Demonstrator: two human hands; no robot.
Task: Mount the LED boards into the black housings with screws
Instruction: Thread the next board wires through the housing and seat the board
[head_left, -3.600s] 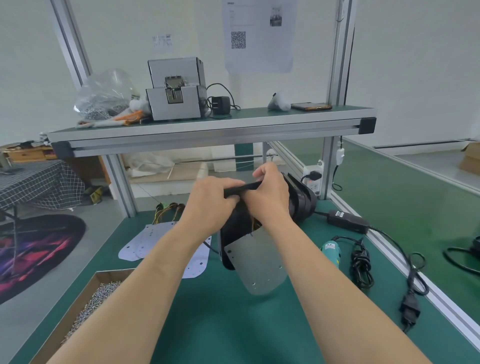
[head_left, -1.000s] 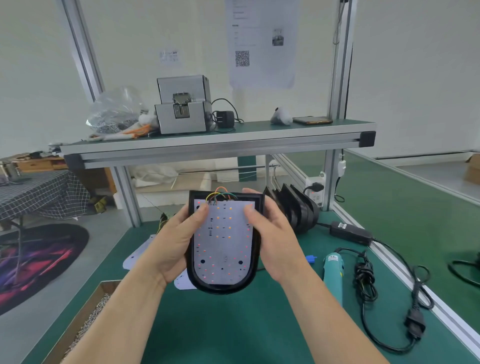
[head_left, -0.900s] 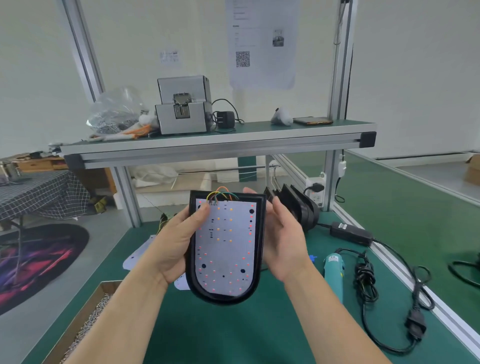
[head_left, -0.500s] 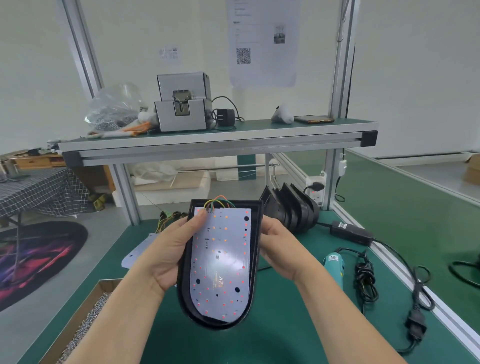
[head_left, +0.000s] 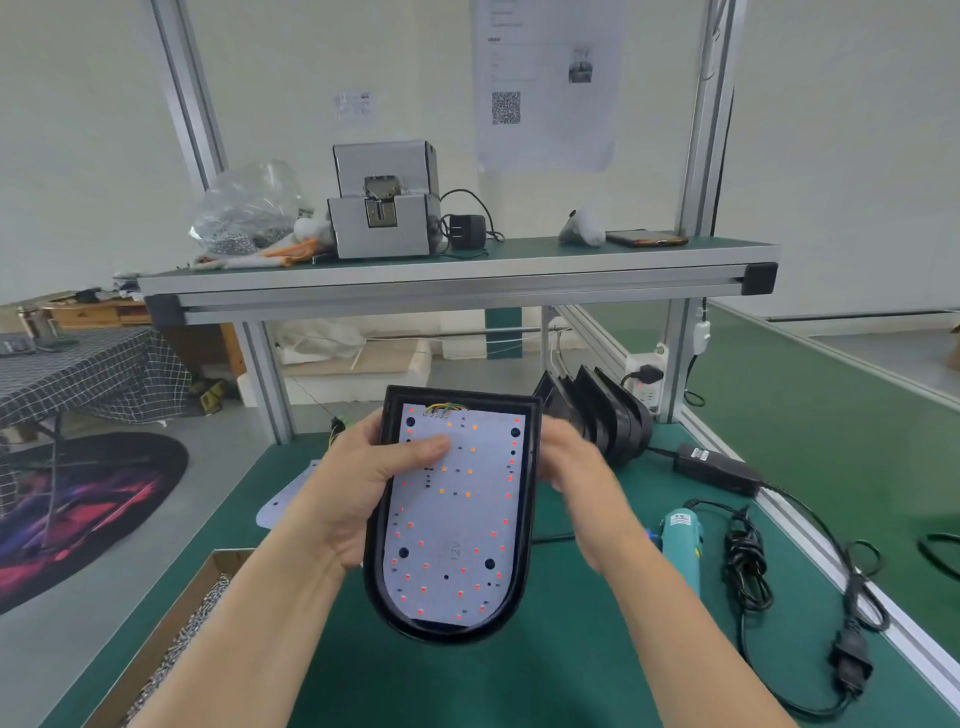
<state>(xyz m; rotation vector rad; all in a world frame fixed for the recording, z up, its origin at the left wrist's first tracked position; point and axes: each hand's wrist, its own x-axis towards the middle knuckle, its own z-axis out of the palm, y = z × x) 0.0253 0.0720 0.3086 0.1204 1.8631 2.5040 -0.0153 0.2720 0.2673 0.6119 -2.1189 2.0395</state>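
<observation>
At the middle of the bench, my left hand (head_left: 363, 483) clamps the left rim of the black housing (head_left: 527, 519), fingers behind it and thumb laid flat across the upper left of the LED board (head_left: 457, 519). My right hand (head_left: 571, 467) sits against the right rim at 3 o'clock. It is blurred, so I cannot tell whether it grips or only steadies. The board lies inside the housing, LEDs facing me, with its coloured wires (head_left: 444, 409) bunched at 12 o'clock.

To do this step well, I would press the board flat all round and check that the dark screw holes near the corners sit over their bosses. I would also keep the wires tucked clear of the edge before laying the housing on the green mat (head_left: 519, 686). The electric screwdriver (head_left: 683, 535) waits at 4 o'clock and the box of screws (head_left: 171, 639) at 8 o'clock. Spare boards (head_left: 283, 506) lie at 9 o'clock, and the stack of housings (head_left: 602, 421) stands at 2 o'clock.

Half a second ago the housing leaned to one side and my left thumb only touched the board's top edge. Now the housing sits squarer to me and the thumb has slid well onto the board. A few seconds back, both hands were still at the stack, with the board's plain back showing.
</observation>
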